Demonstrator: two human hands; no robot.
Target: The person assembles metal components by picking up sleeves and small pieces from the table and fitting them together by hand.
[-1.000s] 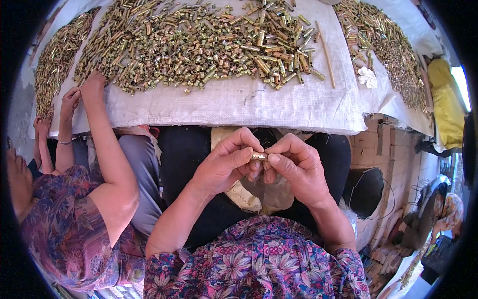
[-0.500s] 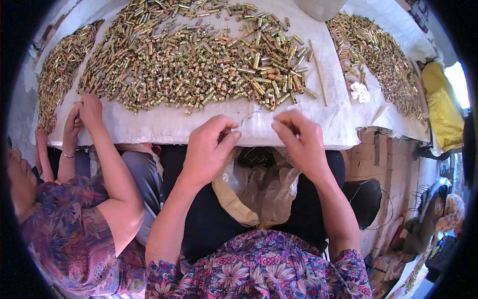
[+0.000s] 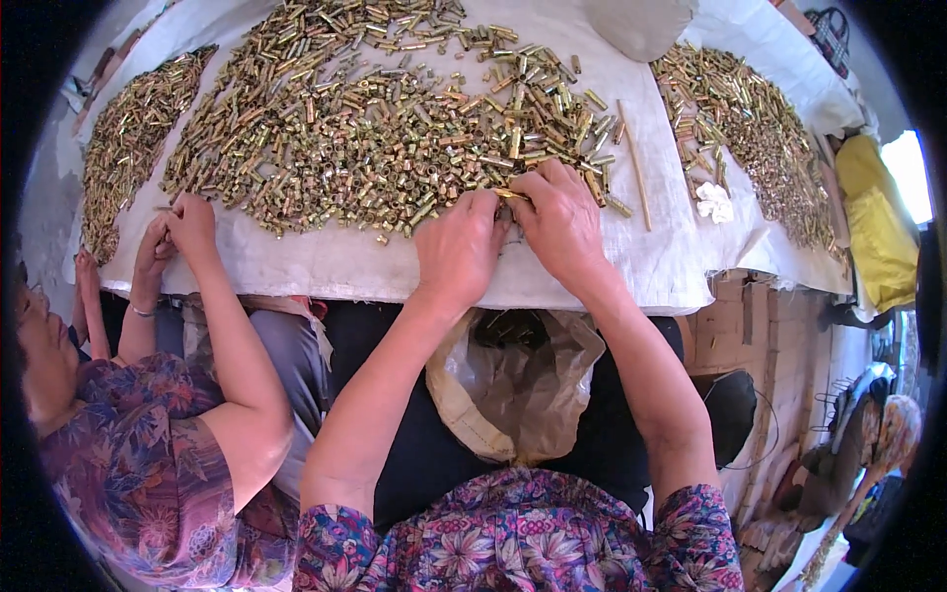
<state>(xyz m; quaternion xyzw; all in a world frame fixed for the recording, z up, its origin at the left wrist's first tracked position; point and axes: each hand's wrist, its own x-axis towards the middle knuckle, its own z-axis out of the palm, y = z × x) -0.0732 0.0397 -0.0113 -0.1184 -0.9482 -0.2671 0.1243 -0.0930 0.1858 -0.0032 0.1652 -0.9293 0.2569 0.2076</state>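
At the near edge of a wide heap of small gold-coloured metal tubes (image 3: pixel 326 148), my two hands are close together over the white sheet (image 3: pixel 365 266). A gold-coloured metal tube (image 3: pixel 509 193) shows between their fingertips. My right hand (image 3: pixel 562 222) is closed, its thumb and fingers pinching this tube. Beside it my left hand (image 3: pixel 457 247) is closed too, fingertips touching or nearly touching the tube's other end; what it holds is hidden. Below the table edge, an open pale sack (image 3: pixel 473 419) lies in my lap, with dark contents I cannot make out.
On my left a co-worker's hands (image 3: pixel 178 237) work at the same table. More tubes lie in heaps at the far left (image 3: pixel 138 148) and right (image 3: pixel 755 128). A thin stick (image 3: pixel 634 163) and a crumpled white scrap (image 3: pixel 713 202) lie on the right. Yellow cloth (image 3: pixel 876 222) hangs beyond.
Both my hands have moved forward from the table edge to the heap and come closer together. A gold-coloured tube now shows between them. The co-worker's hands have barely shifted.
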